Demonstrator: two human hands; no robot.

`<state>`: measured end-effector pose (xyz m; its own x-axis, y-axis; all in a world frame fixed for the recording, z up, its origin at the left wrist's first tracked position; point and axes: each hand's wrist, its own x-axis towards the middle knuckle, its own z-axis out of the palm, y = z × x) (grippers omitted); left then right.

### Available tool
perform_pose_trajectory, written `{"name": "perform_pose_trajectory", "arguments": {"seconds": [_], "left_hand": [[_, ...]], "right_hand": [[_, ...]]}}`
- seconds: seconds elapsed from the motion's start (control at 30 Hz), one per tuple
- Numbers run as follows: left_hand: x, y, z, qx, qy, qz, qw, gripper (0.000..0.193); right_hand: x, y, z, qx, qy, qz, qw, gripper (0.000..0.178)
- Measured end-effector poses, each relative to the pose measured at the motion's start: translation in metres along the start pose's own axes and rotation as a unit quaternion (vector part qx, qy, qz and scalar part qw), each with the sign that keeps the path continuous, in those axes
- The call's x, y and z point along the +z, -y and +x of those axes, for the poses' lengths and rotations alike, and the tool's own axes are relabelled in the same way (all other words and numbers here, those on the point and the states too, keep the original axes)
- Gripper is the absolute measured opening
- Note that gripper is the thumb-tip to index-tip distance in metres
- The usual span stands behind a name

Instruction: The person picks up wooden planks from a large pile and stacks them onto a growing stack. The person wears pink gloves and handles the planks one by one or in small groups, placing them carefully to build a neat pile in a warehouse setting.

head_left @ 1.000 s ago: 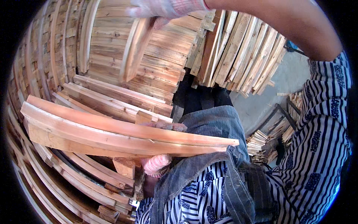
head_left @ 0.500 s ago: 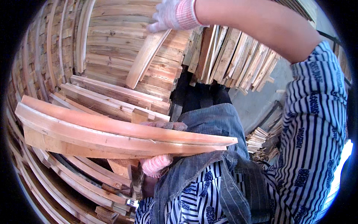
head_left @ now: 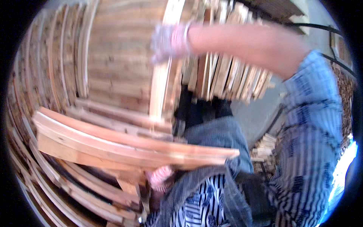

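My left hand (head_left: 160, 178), in a pink-and-white knit glove, is closed round a small stack of long, slightly curved wooden boards (head_left: 113, 143) held across my front. The boards hide most of its fingers. My right hand (head_left: 169, 42), also gloved, reaches across the top of the view and grips another wooden board (head_left: 160, 90), which runs past the hand above and below. Motion smears those fingers. Beneath that board is a broad surface of wooden planks (head_left: 117, 56).
Stacked wooden strips (head_left: 56, 56) line the left side, with more long pieces (head_left: 90, 185) at the lower left. A pile of narrow boards (head_left: 227, 75) stands beyond my right forearm. Shorter wood pieces (head_left: 264, 147) lie on the grey floor (head_left: 245, 117) at right.
The board at my right hand has swung more upright and shifted right, and the hand sits farther down its length. The boards in my left hand appear slightly lower and less far left.
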<state>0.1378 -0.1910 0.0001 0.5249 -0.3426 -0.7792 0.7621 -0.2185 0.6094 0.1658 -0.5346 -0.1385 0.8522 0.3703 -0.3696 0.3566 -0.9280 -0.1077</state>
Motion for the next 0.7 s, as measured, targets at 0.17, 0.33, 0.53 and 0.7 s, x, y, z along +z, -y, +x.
{"name": "perform_pose_trajectory", "arguments": {"seconds": [0.17,0.33,0.53,0.7], "left_hand": [[0.034,0.014,0.030,0.038,0.006,0.002,0.999,0.021],[-0.002,0.033,0.076,0.189,0.086,0.249,0.946,0.065],[0.035,0.015,0.079,0.208,0.110,0.306,0.923,0.057],[0.052,0.011,0.109,0.306,0.048,0.236,0.921,0.056]], "right_hand": [[-0.010,0.019,-0.020,0.114,0.066,0.125,0.983,0.054],[-0.045,0.083,-0.056,0.194,-0.190,0.461,0.845,0.069],[-0.068,0.156,-0.059,0.188,-0.144,0.618,0.750,0.126],[-0.078,0.122,-0.050,0.208,-0.139,0.640,0.727,0.129]]}}
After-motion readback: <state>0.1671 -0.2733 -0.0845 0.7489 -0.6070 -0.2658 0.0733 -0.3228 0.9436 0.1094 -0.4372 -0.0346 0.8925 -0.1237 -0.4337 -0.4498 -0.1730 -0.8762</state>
